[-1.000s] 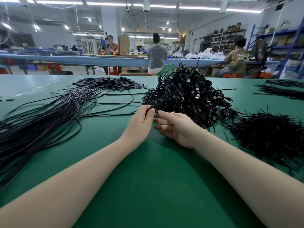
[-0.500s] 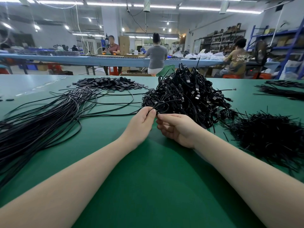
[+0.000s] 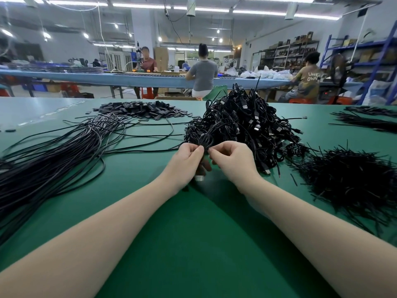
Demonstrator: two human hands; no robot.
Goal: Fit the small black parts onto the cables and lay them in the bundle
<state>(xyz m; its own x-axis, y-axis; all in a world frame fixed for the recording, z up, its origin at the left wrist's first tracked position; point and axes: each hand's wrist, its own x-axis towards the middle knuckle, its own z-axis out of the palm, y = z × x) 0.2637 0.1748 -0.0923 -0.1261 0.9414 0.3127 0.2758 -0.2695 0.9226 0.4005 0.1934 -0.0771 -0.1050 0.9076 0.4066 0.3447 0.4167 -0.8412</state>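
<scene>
**Both hands pinch a coiled cable at the front of the cable heap**

Left hand (image 3: 186, 160) and right hand (image 3: 233, 161) meet at table centre, fingers curled, fingertips almost touching. Between them a small coiled cable (image 3: 205, 140), loops standing up just above the fingertips. Both hands pinch it, left thumb and forefinger on one side, right thumb and forefinger on the other. Whether a small black part is in the pinch: cannot tell, too small. A pale connector end (image 3: 199, 179) peeks out below the hands, near the left wrist.

Directly behind the hands, touching the coil: a tall heap of coiled cables (image 3: 247, 125) with USB plugs showing. Left side of the green table (image 3: 193, 244): a long bundle of loose straight cables (image 3: 49, 160) fanning toward the near left edge, a few strands reaching toward the hands. Far left-centre: a flat pile of small black parts (image 3: 137, 110), well apart from the hands. Right of the hands: a bristly pile of short black ties (image 3: 352, 179), near the right forearm. Far right edge: more thin black strands (image 3: 365, 119).

Background: long blue workbench (image 3: 129, 79), three people seated at it, shelving on the right.
</scene>
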